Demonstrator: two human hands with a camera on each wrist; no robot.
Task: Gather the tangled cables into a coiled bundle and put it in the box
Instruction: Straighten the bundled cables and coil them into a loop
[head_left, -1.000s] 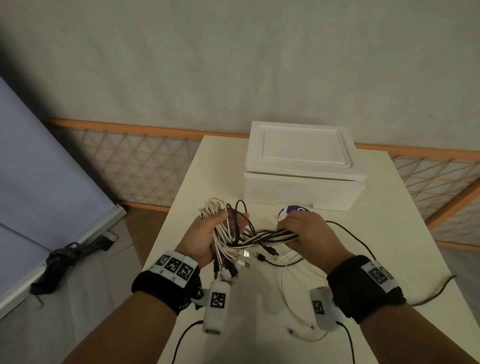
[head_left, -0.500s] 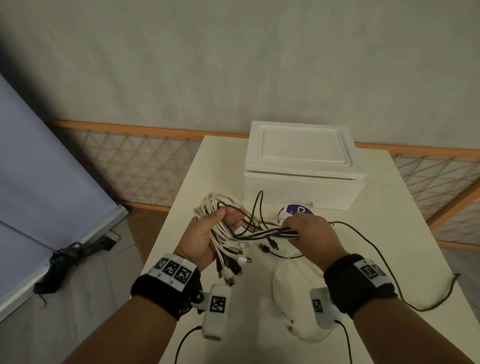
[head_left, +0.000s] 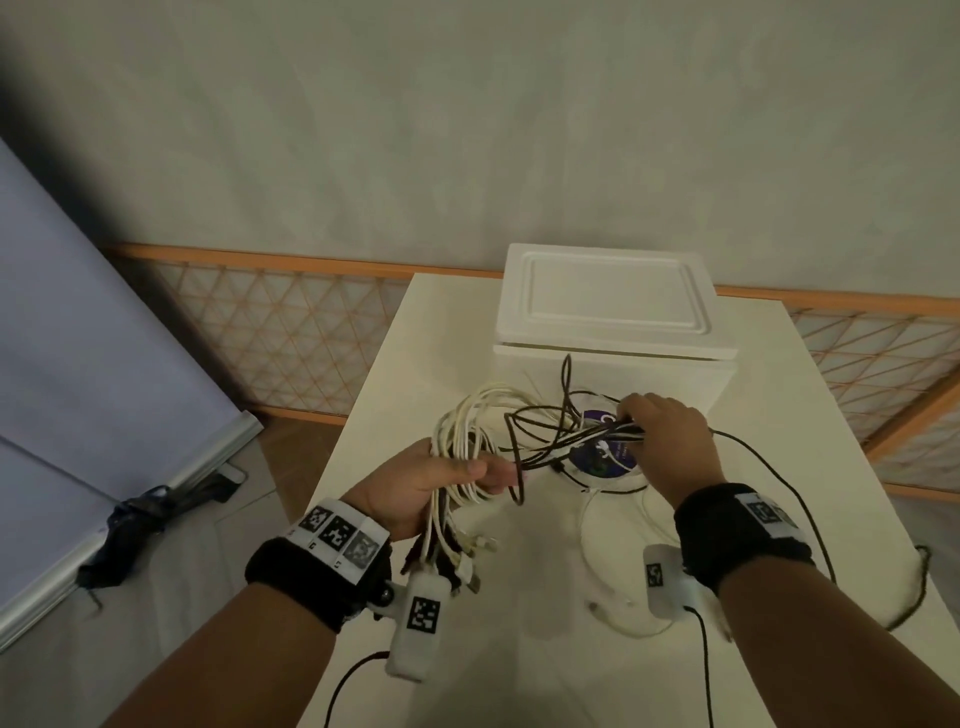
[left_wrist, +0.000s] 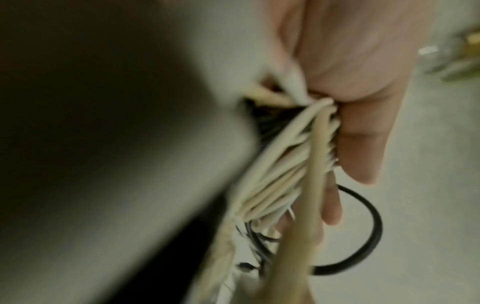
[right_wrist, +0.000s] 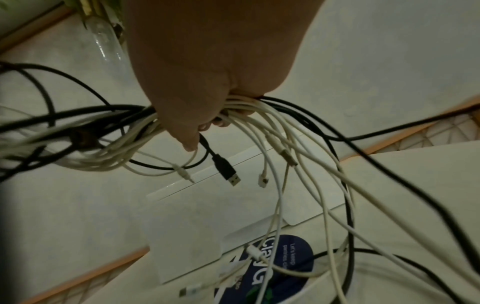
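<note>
Blur smears most of the left wrist view: its whole 9 o'clock half is a dark, shapeless mass, and only the left hand (left_wrist: 358, 115) and a fan of cream cables can be made out, with one black loop curving past the fingertips at 4 o'clock. In the head view the left hand (head_left: 415, 486) clamps the tangled cables (head_left: 470, 441) between thumb and curled fingers, white loops rising toward 12 o'clock and plug ends dangling toward 6 o'clock, partly behind the wrist camera. The right hand (head_left: 667, 434) has its fingers curled tight round a sheaf of black and white strands, knuckles up; from the head view its fingertips are hidden under the hand. The right wrist view shows that grip from below (right_wrist: 205, 86), with a black USB plug (right_wrist: 227, 171) and several white connectors hanging free.

Beneath the right hand lies a round dark-blue label (head_left: 602, 457), half covered by cables and hand; the right wrist view gives large white letters that seem to read "Clay" and a smaller line starting "Let's keep", the rest too blurred to read. The white foam box (head_left: 613, 332) stands at 12 o'clock on the white table (head_left: 519, 649), its lid on. One black cable trails off the table edge toward 4 o'clock.
</note>
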